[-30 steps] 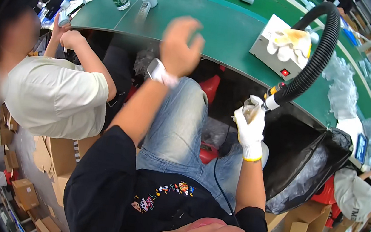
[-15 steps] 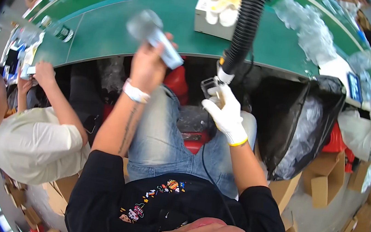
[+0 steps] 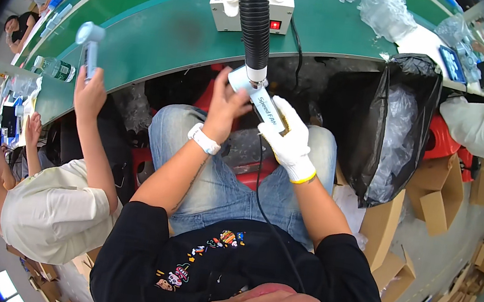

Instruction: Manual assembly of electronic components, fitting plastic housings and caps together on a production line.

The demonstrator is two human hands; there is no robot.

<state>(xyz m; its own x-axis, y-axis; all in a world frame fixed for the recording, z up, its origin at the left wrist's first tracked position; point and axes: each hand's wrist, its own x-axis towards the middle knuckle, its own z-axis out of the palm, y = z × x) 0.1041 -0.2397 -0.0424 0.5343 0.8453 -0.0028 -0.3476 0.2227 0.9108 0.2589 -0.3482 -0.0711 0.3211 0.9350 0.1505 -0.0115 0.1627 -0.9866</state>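
A pale blue handheld fan [image 3: 267,113] with a round head lies tilted beneath the white tip of a black ribbed hose [image 3: 253,13]. My right hand [image 3: 289,137], in a white glove with a yellow cuff edge, is closed round its handle. Beside the fan's head is my bare left hand [image 3: 222,109], its fingers spread; whether they touch the head is hard to tell. A white watch [image 3: 203,139] sits on my left wrist. Part of the fan's head is hidden behind the hose tip. From the right hand's side a thin dark cable [image 3: 259,180] runs down over my lap.
A white box [image 3: 229,18] with a lit red switch stands on the green bench [image 3: 153,37]. To the right hangs a black bag [image 3: 368,160] of clear plastic, near open cartons [image 3: 431,186]. At left a co-worker's hand [image 3: 90,96] raises another fan [image 3: 91,42] near a bottle [image 3: 54,68].
My left hand has come right and down with the fan, which my right hand now grips beneath the hose. The small dark-edged piece at my right hand is out of sight. The co-worker has lifted a fan.
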